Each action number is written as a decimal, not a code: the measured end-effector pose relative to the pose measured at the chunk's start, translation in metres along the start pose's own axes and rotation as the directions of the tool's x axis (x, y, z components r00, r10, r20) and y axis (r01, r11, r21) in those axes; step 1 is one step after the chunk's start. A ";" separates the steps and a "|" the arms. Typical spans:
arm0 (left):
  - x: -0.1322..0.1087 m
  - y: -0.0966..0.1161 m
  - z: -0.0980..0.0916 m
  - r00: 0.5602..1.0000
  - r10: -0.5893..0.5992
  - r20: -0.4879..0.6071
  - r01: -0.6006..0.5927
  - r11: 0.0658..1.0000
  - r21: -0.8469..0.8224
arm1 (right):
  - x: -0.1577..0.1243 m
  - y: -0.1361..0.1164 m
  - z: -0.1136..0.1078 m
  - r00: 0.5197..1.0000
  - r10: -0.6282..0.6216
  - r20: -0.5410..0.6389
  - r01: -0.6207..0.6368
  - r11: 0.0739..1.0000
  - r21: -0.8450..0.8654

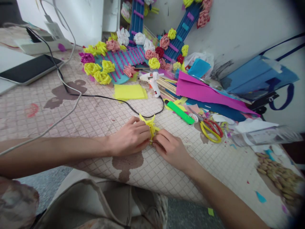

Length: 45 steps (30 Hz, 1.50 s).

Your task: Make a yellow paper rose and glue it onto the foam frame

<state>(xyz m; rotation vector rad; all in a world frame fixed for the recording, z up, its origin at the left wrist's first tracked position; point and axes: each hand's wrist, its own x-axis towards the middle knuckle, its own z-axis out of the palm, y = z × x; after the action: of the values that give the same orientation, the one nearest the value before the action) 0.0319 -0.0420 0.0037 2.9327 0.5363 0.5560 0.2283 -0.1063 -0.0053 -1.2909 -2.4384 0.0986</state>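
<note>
**Layout on the counter**

On the counter, the paper piece sits between the left hand and the right hand. The glue gun lies behind it, the scissors to its right, and the tablet far left.

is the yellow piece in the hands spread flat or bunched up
Bunched up: the yellow piece is pinched between the left hand and right hand, its pointed tips sticking up, not lying flat on the table.

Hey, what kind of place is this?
Probably a home craft table: the left hand and right hand pinch a yellow piece, with a glue gun, scissors and magenta sheet close by.
</note>
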 end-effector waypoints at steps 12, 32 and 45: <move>-0.001 -0.001 0.002 0.999 -0.041 0.007 0.041 0.999 -0.036 | 0.001 0.001 0.001 1.000 -0.003 -0.007 0.003 0.999 -0.040; -0.001 -0.003 -0.004 0.991 -0.114 0.067 0.126 0.967 -0.219 | 0.001 0.002 0.002 0.970 -0.105 -0.220 0.130 0.986 0.102; 0.000 -0.004 -0.002 0.990 -0.126 0.068 0.139 0.962 -0.236 | 0.003 0.002 0.008 0.964 -0.135 -0.229 0.135 0.991 -0.017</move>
<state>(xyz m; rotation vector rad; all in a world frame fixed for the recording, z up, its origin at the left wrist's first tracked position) 0.0298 -0.0380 0.0050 2.6522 0.6071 0.4886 0.2253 -0.1023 -0.0124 -1.0677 -2.3177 -0.0853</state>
